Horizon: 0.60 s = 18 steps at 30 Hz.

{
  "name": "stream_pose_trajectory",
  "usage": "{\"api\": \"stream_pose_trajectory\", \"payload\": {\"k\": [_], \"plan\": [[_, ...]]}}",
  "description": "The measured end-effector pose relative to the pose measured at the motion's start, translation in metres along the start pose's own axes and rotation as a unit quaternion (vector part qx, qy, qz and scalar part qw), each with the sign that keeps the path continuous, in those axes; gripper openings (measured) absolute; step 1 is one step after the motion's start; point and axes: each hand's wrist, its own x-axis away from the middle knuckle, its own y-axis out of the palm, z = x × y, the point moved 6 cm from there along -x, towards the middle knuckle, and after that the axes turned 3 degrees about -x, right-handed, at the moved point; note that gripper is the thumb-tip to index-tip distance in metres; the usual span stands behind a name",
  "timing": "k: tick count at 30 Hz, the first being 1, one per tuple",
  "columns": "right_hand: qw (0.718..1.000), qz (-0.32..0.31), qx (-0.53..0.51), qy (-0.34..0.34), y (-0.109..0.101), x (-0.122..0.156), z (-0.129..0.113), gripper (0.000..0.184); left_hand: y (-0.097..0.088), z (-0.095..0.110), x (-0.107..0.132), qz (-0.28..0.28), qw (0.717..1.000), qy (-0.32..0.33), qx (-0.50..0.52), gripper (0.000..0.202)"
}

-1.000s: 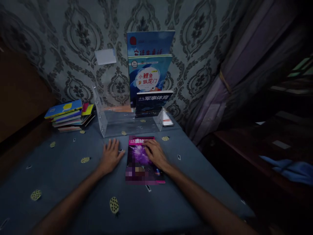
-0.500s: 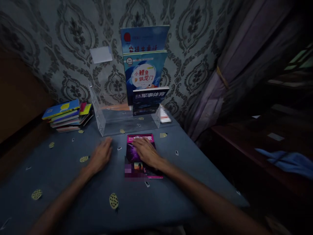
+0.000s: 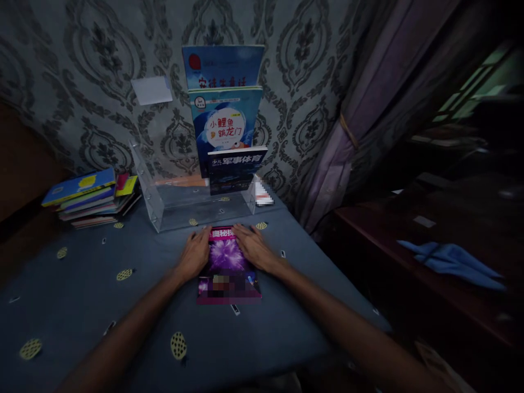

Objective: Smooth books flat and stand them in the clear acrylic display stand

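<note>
A magenta and purple book (image 3: 227, 265) lies flat on the grey-blue tablecloth (image 3: 123, 311), just in front of a clear acrylic book stand (image 3: 180, 204). My left hand (image 3: 195, 255) rests on the book's left edge with its fingers stretched out. On the book's upper right part lies my right hand (image 3: 254, 248), fingers also flat and apart. Three books stand in the stand's right side: a dark one (image 3: 235, 169) in front, a blue one with a white circle (image 3: 225, 120) behind it, and a taller blue one (image 3: 223, 65) at the back.
A stack of several thin books (image 3: 88, 196) lies at the table's back left. A white paper note (image 3: 151, 90) sticks to the patterned wall. A purple curtain (image 3: 368, 109) hangs to the right, with a dark wooden bench and a blue cloth (image 3: 450, 259) beyond the table's right edge.
My left hand has moved right from the bare tablecloth onto the book's left edge. My right hand has shifted toward the book's upper right. The view has shifted.
</note>
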Motion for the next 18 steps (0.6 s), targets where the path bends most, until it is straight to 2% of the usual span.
{"api": "stream_pose_trajectory", "payload": {"k": [6,11,15,18], "plan": [[0.996,0.022,-0.088,0.019,-0.008,0.001,0.023,0.042,-0.003,-0.006,-0.001,0.024,0.999,0.0,0.033,0.057],[0.98,0.05,-0.189,0.041,-0.011,-0.005,0.042,0.04,-0.01,-0.013,-0.005,0.029,0.997,0.009,0.075,0.055],[0.966,0.066,-0.243,0.058,-0.009,-0.008,0.053,0.038,-0.012,-0.013,-0.009,0.018,0.997,0.021,0.073,0.049],[0.955,0.084,-0.281,0.054,-0.008,-0.01,0.056,0.038,-0.011,-0.007,-0.013,0.002,0.997,0.058,0.052,0.047]]}}
